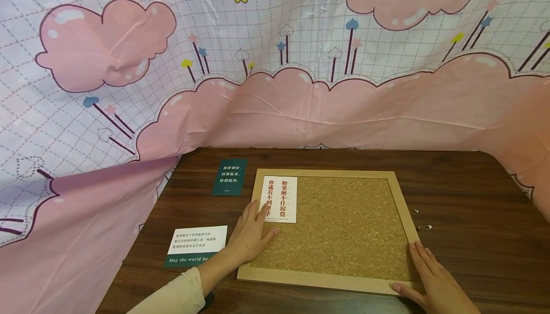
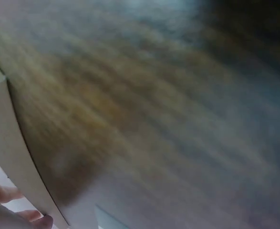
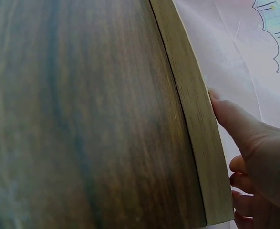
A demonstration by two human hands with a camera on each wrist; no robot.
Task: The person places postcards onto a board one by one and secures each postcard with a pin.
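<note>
A corkboard (image 1: 339, 228) with a pale wooden frame lies flat on the table. At its upper left sits a white card (image 1: 290, 199) with red characters, overlapping the frame slightly. My left hand (image 1: 251, 233) rests over the board's left edge, fingers extended, a fingertip at the card's lower left and the thumb on the cork. My right hand (image 1: 436, 278) touches the near right corner, thumb on the front strip and fingers along the right side. The right wrist view shows that thumb (image 3: 235, 119) against the frame edge (image 3: 197, 129). Left fingertips (image 2: 30, 217) show only partly in the left wrist view.
Left of the board lie a green card (image 1: 230, 177) and a white-and-green card (image 1: 197, 242), the latter partly behind the left forearm. Several tiny shiny pieces (image 1: 428, 227) lie right of the board on the dark wooden table (image 1: 481, 199). A patterned pink cloth (image 1: 322, 118) hangs behind.
</note>
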